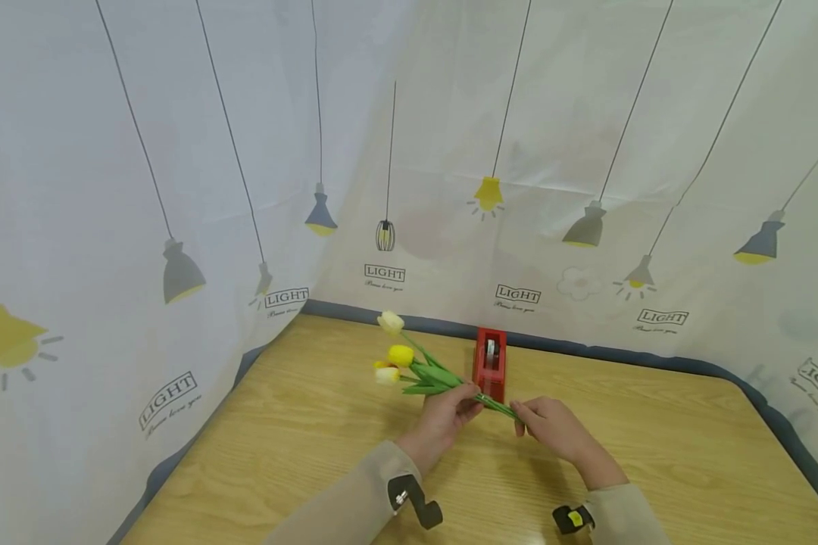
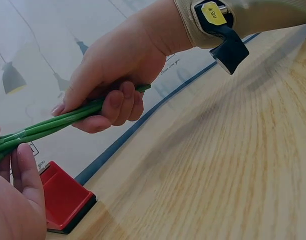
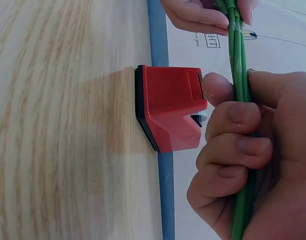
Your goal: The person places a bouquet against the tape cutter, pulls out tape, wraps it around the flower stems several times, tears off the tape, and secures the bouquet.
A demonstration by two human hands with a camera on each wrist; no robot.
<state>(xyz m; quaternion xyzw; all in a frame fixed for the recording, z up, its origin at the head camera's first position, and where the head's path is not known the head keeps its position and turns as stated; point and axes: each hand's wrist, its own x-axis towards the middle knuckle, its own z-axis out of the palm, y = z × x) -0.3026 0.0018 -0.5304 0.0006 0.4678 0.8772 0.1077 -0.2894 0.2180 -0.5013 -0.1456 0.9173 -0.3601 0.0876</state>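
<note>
A bunch of tulips with white, yellow and orange-tinged heads is held over the table between both hands, heads toward the left. My left hand pinches the green stems just below the leaves. Farther down, my right hand grips the stem ends, its fingers curled round them in the right wrist view. Between the hands, a shiny strip of clear tape lies round the stems. Just behind the stems stands a red tape dispenser, with its black base on the table.
The wooden table spreads under both arms. A pale curtain printed with hanging lamps rises along its back and sides, with a dark blue hem at the table's edge. Each sleeve carries a black wrist camera.
</note>
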